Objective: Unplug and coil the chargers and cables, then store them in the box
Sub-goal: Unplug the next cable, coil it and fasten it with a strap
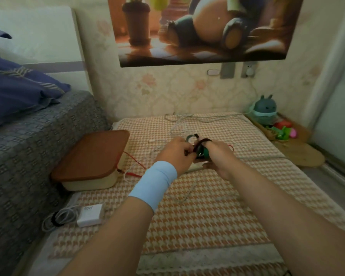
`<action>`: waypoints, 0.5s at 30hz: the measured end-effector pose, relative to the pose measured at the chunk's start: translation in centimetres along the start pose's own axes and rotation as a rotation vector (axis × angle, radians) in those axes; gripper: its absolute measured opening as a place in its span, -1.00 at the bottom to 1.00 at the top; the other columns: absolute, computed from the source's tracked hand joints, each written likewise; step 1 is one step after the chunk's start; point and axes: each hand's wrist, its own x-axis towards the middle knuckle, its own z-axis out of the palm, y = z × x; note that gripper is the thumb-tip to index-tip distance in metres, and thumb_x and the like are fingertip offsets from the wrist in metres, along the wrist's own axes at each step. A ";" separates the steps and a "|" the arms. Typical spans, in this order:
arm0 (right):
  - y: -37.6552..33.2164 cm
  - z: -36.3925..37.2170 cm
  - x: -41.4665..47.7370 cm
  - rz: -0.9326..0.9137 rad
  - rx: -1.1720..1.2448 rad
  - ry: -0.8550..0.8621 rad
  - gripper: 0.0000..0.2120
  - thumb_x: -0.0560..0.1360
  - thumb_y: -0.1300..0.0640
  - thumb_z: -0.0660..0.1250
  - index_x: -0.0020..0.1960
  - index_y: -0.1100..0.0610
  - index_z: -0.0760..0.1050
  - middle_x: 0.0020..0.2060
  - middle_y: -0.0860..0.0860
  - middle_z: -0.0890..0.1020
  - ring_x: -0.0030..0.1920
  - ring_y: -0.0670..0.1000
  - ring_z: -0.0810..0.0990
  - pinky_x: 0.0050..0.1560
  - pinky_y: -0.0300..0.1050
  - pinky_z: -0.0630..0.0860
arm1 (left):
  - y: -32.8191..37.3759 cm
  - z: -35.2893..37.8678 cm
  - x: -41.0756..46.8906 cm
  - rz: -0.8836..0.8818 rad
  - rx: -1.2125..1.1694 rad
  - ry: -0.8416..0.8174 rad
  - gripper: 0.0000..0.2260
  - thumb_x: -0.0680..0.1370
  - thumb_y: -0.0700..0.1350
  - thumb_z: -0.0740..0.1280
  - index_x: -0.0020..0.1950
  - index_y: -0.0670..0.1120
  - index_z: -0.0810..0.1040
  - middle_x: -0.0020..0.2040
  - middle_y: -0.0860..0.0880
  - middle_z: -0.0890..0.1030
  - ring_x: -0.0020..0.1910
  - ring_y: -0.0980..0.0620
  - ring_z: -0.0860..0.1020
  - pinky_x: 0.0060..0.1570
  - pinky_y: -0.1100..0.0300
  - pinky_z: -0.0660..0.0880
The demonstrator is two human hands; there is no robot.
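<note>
Over the houndstooth mat, my left hand [175, 152] and my right hand [217, 154] meet around a small green coiled cable [202, 152] with a dark strap looped over it. My right hand grips the coil; my left hand pinches the dark strap. A cream storage box [92, 182] with a brown lid, closed, sits to the left beside the bed. In front of it lies a white charger [91, 214] with its white cable coiled and tied. Loose white cables [181, 122] and a red cable [135, 162] trail across the mat. A white plug [249, 71] sits in the wall socket.
A bed with a grey cover [28, 146] and blue pillow runs along the left. At the far right stand a teal plush toy [265, 108] and small colourful toys on a wooden board. A glass door borders the right side.
</note>
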 end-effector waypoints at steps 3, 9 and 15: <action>0.8 -3.4 1.0 0.057 -0.041 0.062 -0.79 0.65 0.03 0.21 0.11 0.12 0.55 -0.08 0.11 0.73 -0.19 0.11 0.74 -0.33 -0.11 0.52 | 1.9 2.3 1.7 0.029 0.049 -0.117 -0.80 0.59 0.02 0.31 0.07 -0.01 0.68 0.01 -0.03 0.51 -0.14 -0.01 0.49 -0.09 0.07 0.50; 3.8 -9.0 3.7 -0.130 -0.641 0.210 -0.70 0.62 0.03 0.25 -0.22 0.15 0.51 -0.32 0.16 0.61 -0.34 0.16 0.58 -0.34 -0.05 0.42 | 3.8 6.7 3.7 -0.019 -0.031 -0.211 -0.80 0.59 0.02 0.31 0.16 0.03 0.61 0.37 -0.04 0.48 0.21 -0.06 0.53 0.12 0.02 0.54; 5.6 -11.3 6.0 -0.183 -1.226 0.249 -0.74 0.58 -0.05 0.29 -0.07 0.14 0.59 -0.22 0.08 0.62 -0.27 0.08 0.59 -0.31 -0.06 0.51 | 2.5 7.9 4.2 -0.035 0.096 -0.204 -0.77 0.62 -0.03 0.25 0.25 0.07 0.55 0.42 0.00 0.41 0.38 -0.07 0.37 0.30 -0.05 0.44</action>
